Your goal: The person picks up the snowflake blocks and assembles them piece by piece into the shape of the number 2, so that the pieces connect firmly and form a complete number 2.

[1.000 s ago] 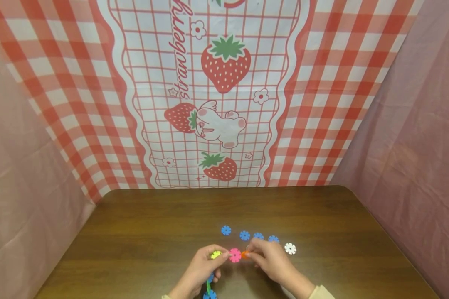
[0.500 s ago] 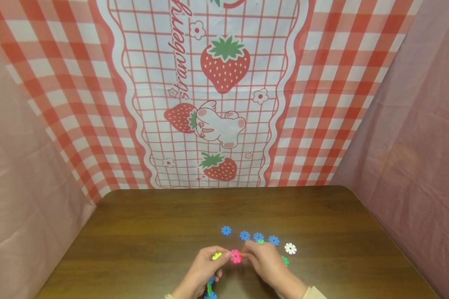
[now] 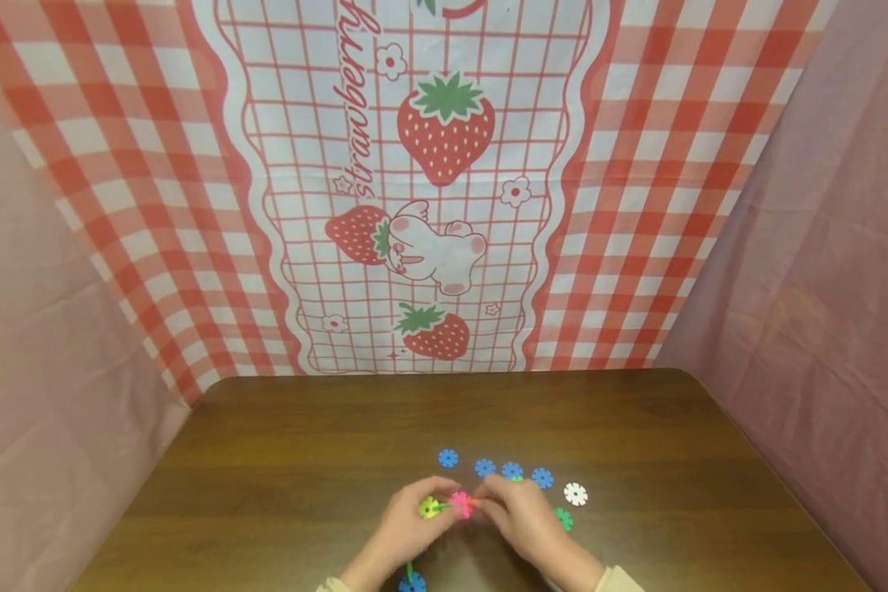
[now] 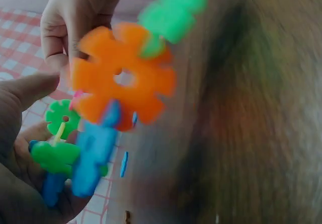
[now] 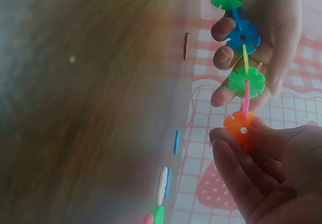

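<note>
A chain of colourful notched snowflake discs hangs between my hands. My left hand (image 3: pixel 400 526) cradles it with curled fingers, its thumb close to the pink disc (image 3: pixel 460 504). In the right wrist view, a blue disc (image 5: pixel 243 36) and a green disc (image 5: pixel 247 82) lie against those fingers. My right hand (image 3: pixel 527 514) pinches the orange disc (image 5: pixel 235 124) at the chain's end, joined to the pink one. Close to the left wrist camera, another orange disc (image 4: pixel 98 78) with blurred green and blue discs hangs in the trailing part. A yellow disc (image 3: pixel 428 507) shows inside my left hand.
Loose discs lie on the brown table (image 3: pixel 303 460) beyond my hands: several blue ones (image 3: pixel 447 458), a white one (image 3: pixel 575 494) and a green one (image 3: pixel 564 519). A checked strawberry cloth (image 3: pixel 444 247) hangs behind the table's far edge.
My left fingers have spread wider, uncovering more of the yellow disc and a green one beside it. The pink disc has turned slightly. My right hand moved slightly left, uncovering a loose green disc.
</note>
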Demonstrator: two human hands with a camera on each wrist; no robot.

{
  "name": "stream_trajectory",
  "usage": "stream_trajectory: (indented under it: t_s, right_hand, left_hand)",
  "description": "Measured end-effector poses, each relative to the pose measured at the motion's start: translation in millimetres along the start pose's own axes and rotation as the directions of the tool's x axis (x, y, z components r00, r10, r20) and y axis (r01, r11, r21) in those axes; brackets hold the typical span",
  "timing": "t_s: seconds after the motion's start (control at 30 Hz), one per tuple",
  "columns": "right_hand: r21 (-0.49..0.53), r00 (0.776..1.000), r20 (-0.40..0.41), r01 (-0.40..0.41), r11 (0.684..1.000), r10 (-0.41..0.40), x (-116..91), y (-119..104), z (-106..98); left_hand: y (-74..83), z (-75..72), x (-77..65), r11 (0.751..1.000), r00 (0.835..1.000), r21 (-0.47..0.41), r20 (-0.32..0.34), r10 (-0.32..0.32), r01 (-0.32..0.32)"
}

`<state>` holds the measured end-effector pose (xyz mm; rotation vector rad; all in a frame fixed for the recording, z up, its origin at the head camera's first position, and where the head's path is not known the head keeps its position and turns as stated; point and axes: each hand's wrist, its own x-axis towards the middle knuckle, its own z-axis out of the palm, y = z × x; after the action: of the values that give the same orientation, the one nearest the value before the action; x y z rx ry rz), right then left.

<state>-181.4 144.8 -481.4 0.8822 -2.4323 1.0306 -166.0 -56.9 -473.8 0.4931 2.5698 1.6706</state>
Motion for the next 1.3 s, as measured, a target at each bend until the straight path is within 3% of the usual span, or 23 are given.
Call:
stream_trajectory:
  t_s: [0.1, 0.37, 0.53, 0.7, 0.8, 0.9, 1.03, 1.17, 1.3]
  right_hand:
    - [0.024, 1.0, 0.012, -0.024, 0.999, 0.023, 1.6, 0.6, 1.7]
    - [0.11, 0.998, 0.029, -0.066, 0.992, 0.063, 4.2, -3.4, 2.6]
    - [0.15, 0.996, 0.057, -0.073, 0.986, 0.066, 8.9, -6.7, 1.6]
    - [0.194, 0.973, 0.122, -0.215, 0.957, 0.194, 21.2, -2.0, -0.8]
    - [0.115, 0.957, 0.124, -0.275, 0.955, 0.26, 30.7, 7.1, 0.4]
    - [-0.057, 0.965, 0.119, -0.227, 0.972, 0.232, 40.1, 17.1, 6.6]
    - [-0.245, 0.962, 0.176, -0.164, 0.955, 0.21, 50.1, 24.9, 17.2]
    - [-0.351, 0.936, 0.259, -0.139, 0.926, 0.238, 58.9, 26.7, 26.9]
    - [-0.391, 0.91, 0.324, -0.118, 0.913, 0.257, 67.0, 25.9, 33.5]
  left_hand:
    - [-2.3, -0.4, 1.0, 0.995, 0.998, 0.083, -0.001, 0.064, -0.063]
    - [-4.8, 0.9, 3.7, 0.973, 0.996, 0.217, -0.034, 0.085, -0.076]
    - [-6.4, 2.0, 5.7, 0.972, 0.995, 0.221, -0.044, 0.094, -0.082]
    - [-8.8, -2.6, 6.5, 0.978, 0.991, 0.189, -0.083, 0.108, -0.091]
    - [-10.0, -6.7, 5.8, 0.981, 0.991, 0.175, -0.095, 0.097, -0.079]
    - [-10.6, -10.9, 4.1, 0.985, 0.993, 0.16, -0.081, 0.082, -0.068]
    - [-11.6, -14.4, 1.3, 0.993, 0.999, 0.109, -0.013, 0.052, -0.05]
    - [-12.5, -15.6, -1.1, 0.995, 0.999, 0.09, 0.022, 0.041, -0.043]
    - [-13.5, -15.9, -3.3, 0.994, 0.998, 0.094, 0.036, 0.056, -0.059]
